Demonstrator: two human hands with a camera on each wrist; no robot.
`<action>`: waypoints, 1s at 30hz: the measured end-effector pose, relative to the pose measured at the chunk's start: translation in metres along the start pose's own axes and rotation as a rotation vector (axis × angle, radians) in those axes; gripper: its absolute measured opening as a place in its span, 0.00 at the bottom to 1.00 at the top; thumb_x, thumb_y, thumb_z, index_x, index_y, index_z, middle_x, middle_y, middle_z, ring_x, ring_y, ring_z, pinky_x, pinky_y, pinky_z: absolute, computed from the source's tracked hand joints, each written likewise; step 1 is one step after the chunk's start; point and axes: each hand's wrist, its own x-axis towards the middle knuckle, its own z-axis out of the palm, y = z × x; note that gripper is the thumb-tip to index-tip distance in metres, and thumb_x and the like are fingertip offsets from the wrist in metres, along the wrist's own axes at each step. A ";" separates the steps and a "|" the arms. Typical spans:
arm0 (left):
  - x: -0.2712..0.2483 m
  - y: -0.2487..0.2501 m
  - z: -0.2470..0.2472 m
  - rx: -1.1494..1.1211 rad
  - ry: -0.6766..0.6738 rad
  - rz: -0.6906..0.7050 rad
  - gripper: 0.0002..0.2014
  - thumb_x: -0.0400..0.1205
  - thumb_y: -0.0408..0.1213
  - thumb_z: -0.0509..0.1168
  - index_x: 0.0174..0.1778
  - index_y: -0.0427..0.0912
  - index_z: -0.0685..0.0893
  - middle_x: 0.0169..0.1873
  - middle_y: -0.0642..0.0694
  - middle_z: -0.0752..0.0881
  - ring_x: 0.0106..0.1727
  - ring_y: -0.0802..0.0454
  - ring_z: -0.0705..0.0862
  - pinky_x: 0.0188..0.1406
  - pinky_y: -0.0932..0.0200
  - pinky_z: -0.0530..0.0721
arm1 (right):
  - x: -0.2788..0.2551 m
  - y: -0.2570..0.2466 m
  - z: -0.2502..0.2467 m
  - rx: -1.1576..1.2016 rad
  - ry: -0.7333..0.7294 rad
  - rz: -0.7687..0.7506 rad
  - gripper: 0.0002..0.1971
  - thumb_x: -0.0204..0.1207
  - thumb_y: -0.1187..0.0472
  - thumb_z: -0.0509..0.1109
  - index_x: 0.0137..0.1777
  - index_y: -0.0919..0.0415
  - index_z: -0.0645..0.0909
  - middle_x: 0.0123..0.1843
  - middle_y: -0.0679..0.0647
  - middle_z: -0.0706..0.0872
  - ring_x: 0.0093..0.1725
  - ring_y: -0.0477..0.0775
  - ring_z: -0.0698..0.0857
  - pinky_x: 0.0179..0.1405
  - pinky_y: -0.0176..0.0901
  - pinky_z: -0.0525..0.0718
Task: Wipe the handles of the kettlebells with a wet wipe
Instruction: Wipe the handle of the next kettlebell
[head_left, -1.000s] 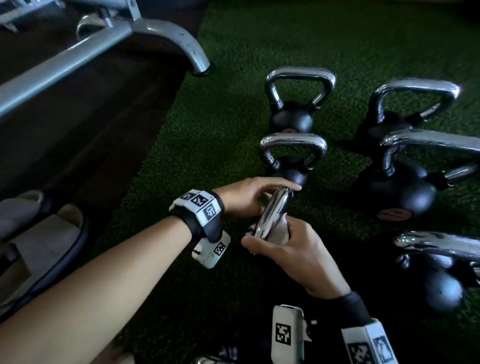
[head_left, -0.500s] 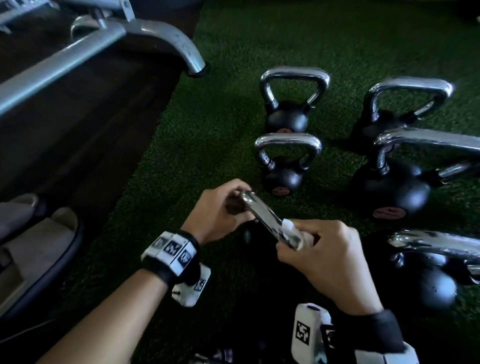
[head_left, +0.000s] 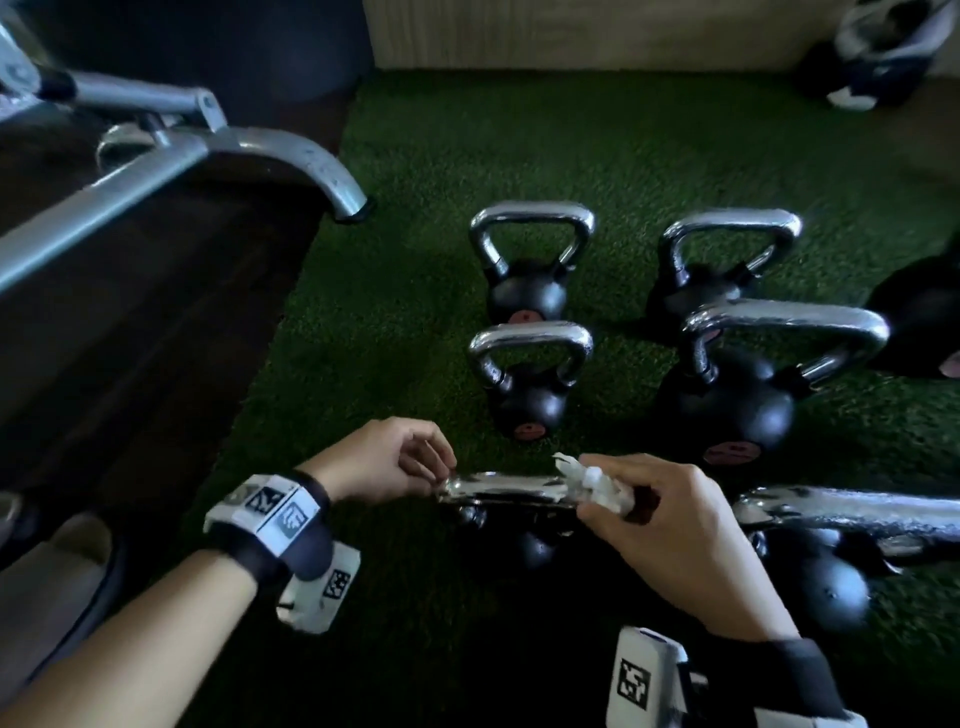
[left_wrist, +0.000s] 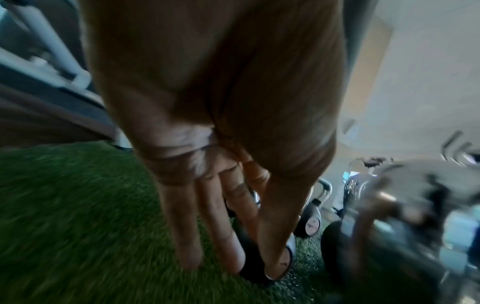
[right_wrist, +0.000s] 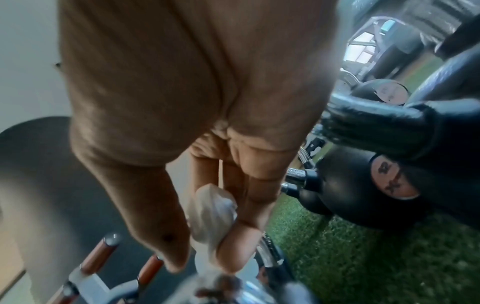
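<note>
On the near turf, my right hand (head_left: 670, 540) pinches the wet wipe (head_left: 597, 486) around the right end of the nearest kettlebell's chrome handle (head_left: 509, 491), now swung level; my left hand (head_left: 387, 460) pinches its left end, so this handle is mid-wipe.

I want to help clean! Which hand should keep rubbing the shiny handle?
The right hand. It already grips the wipe against the handle. The left hand only steadies the handle's other end.
</note>
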 end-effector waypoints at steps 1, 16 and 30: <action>0.013 0.007 -0.013 0.041 -0.021 -0.013 0.18 0.76 0.23 0.78 0.54 0.51 0.89 0.49 0.51 0.94 0.53 0.56 0.93 0.62 0.49 0.90 | 0.003 -0.005 -0.005 0.032 0.005 0.006 0.20 0.68 0.63 0.83 0.58 0.41 0.92 0.52 0.31 0.92 0.52 0.30 0.88 0.52 0.19 0.79; 0.103 0.027 -0.070 0.240 -0.101 -0.185 0.27 0.74 0.46 0.83 0.64 0.51 0.77 0.53 0.45 0.93 0.48 0.50 0.92 0.50 0.52 0.92 | 0.119 -0.034 -0.006 -0.042 0.247 0.068 0.22 0.68 0.64 0.86 0.62 0.49 0.92 0.53 0.44 0.94 0.49 0.42 0.92 0.53 0.25 0.84; 0.141 -0.002 0.006 -0.333 0.138 0.019 0.27 0.68 0.55 0.85 0.60 0.55 0.87 0.51 0.63 0.90 0.54 0.69 0.87 0.49 0.78 0.76 | 0.153 -0.045 -0.001 -0.243 0.223 0.144 0.15 0.64 0.64 0.88 0.49 0.48 0.94 0.49 0.46 0.93 0.46 0.47 0.92 0.54 0.48 0.90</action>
